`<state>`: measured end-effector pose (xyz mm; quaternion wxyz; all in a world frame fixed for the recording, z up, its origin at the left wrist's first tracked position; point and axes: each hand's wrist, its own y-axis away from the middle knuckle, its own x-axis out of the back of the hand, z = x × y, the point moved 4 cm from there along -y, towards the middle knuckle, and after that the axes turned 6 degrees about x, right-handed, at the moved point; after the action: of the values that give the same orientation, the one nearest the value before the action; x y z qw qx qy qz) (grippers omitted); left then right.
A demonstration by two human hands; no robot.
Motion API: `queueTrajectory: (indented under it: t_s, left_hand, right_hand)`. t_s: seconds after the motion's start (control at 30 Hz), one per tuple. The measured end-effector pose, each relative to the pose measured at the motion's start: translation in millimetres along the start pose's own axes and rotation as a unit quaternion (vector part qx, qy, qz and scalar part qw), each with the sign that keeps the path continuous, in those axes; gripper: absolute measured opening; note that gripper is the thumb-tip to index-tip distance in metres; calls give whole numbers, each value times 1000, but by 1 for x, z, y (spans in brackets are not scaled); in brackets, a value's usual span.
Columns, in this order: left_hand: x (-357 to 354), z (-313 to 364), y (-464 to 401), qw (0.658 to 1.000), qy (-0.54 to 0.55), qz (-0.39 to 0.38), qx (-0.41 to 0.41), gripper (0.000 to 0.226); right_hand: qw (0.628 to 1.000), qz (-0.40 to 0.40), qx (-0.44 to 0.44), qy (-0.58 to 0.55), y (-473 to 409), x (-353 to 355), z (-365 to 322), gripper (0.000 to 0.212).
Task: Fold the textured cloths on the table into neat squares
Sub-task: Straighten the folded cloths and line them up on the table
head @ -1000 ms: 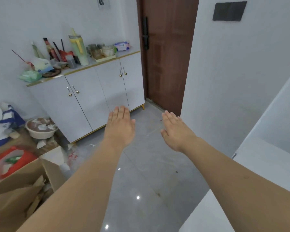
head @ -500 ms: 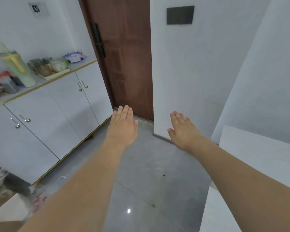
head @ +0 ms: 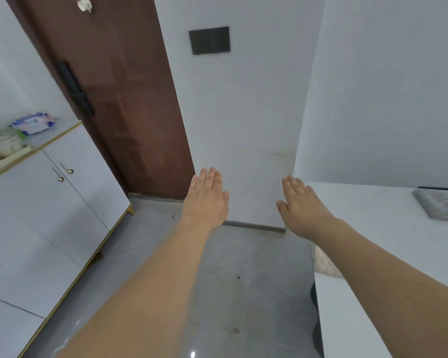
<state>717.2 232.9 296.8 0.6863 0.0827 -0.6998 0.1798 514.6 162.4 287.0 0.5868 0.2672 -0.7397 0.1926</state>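
Near: white cloth (head: 326, 264), part hidden under right forearm at counter (head: 388, 254) edge; axis unclear. Mid: left hand (head: 206, 202), right hand (head: 301, 206), fingers straight, empty, apparently mid-approach. Far right: grey cloth (head: 440, 204), flat, long axis running near-right to far-left.

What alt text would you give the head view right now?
Both hands, left hand and right hand, reach forward open and empty above a grey floor. A grey textured cloth lies on the white table at right; a brown door stands ahead.
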Motion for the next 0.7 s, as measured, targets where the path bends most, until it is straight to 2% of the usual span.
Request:
queueTrajectory:
  t_s: [0.17,0.4,0.7]
  left_hand:
    - [-9,31,-9,998,-7,-3,-58,60]
    - [-38,75,-50,989,51,-30,-134,60]
    - [-117,144,-57,972,172,-88,-133,58]
  right_hand:
    - [998,15,-55,-15,20,-4,33,62]
    - [987,32,-149,-45,29,-16,79,61]
    - [965,41,-203,-159,42,-63,164,58]
